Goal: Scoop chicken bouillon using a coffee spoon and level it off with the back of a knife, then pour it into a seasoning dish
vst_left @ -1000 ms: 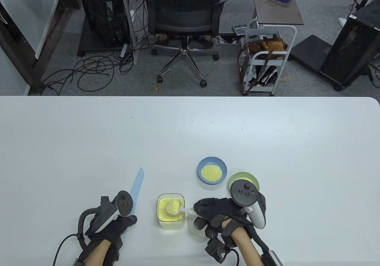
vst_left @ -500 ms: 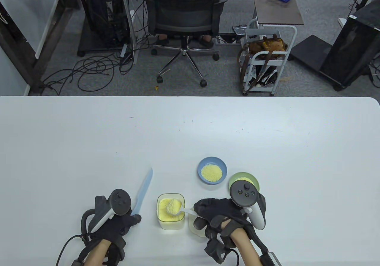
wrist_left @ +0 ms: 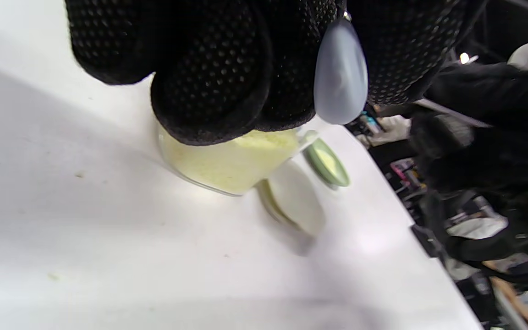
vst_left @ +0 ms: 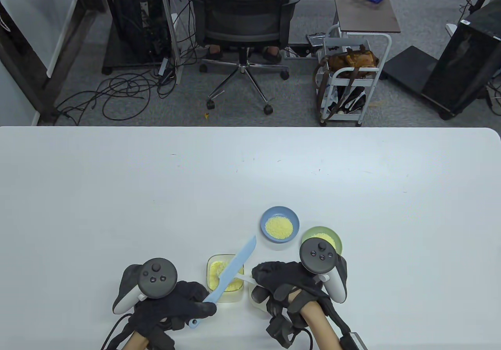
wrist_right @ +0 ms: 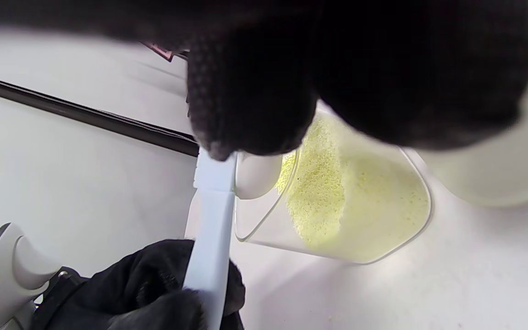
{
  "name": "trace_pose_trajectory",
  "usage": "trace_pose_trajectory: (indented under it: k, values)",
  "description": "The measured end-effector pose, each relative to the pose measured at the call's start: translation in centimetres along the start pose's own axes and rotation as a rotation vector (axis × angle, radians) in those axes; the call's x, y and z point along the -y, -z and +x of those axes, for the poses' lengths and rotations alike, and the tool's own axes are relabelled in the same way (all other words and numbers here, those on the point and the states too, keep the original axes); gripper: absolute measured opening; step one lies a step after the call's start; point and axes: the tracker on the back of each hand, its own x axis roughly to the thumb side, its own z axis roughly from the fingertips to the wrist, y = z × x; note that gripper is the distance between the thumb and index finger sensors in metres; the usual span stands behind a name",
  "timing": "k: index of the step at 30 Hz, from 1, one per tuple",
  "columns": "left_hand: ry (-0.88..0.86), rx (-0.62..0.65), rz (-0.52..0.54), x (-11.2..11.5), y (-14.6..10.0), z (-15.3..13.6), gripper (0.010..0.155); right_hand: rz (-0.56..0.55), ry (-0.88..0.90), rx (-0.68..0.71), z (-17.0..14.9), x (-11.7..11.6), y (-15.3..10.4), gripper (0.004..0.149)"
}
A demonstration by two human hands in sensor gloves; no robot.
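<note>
While the left hand (vst_left: pixel 172 307) grips the knife (vst_left: pixel 231 273) and the right hand (vst_left: pixel 287 283) pinches the coffee spoon (vst_left: pixel 242 277), both stay over the bouillon container (vst_left: pixel 225 277) near the worktop's near edge. Draw the knife back flat across the level spoon so the excess falls inside. Beyond, toward the centre, waits the blue seasoning dish (vst_left: pixel 280 225).

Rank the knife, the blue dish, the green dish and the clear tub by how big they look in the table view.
1. knife, longest by far.
2. clear tub and blue dish, which look about alike.
The green dish is partly hidden by the tracker on the right hand, so I can't place it.
</note>
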Motion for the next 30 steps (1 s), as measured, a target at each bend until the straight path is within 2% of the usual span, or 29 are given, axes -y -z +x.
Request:
trace_pose_trajectory:
  k: [4,9,11,13,16,19,22,27,30]
  values:
    - [0.009,-0.055,0.015,-0.6,0.0,-1.0,0.05,-0.006,0.004,0.007,0.1,0.1,-0.2,0.04]
    - [-0.078,-0.07,0.0,-1.5,0.1,-2.4,0.05,-0.017,0.015,0.012,0.0,0.5,-0.4,0.04]
    - [-0.106,-0.083,0.032,-2.1,-0.1,-2.9,0.05,-0.019,0.022,0.014,0.0,0.5,-0.5,0.04]
    - [-0.104,-0.16,0.12,-2.7,-0.4,-3.9,0.05,-0.024,0.026,0.015,0.0,0.6,-0.5,0.04]
    - [-0.013,-0.363,0.23,-3.2,-0.4,-6.3,0.05,-0.024,0.032,0.018,-0.1,0.7,-0.6,0.04]
    - [0.012,-0.513,0.185,-2.6,0.6,-8.8,0.05,-0.017,0.042,0.029,0.0,0.7,-0.6,0.04]
    - [0.009,-0.568,0.113,-1.7,1.5,-9.7,0.051,-0.005,0.045,0.04,0.0,0.8,-0.8,0.04]
    - [0.104,-0.615,0.153,-1.5,1.6,-9.8,0.052,-0.014,0.057,0.054,-0.1,1.0,-1.3,0.04]
    - [0.239,-0.656,0.142,-1.2,1.8,-9.7,0.051,-0.023,0.064,0.058,-0.1,1.2,-1.4,0.04]
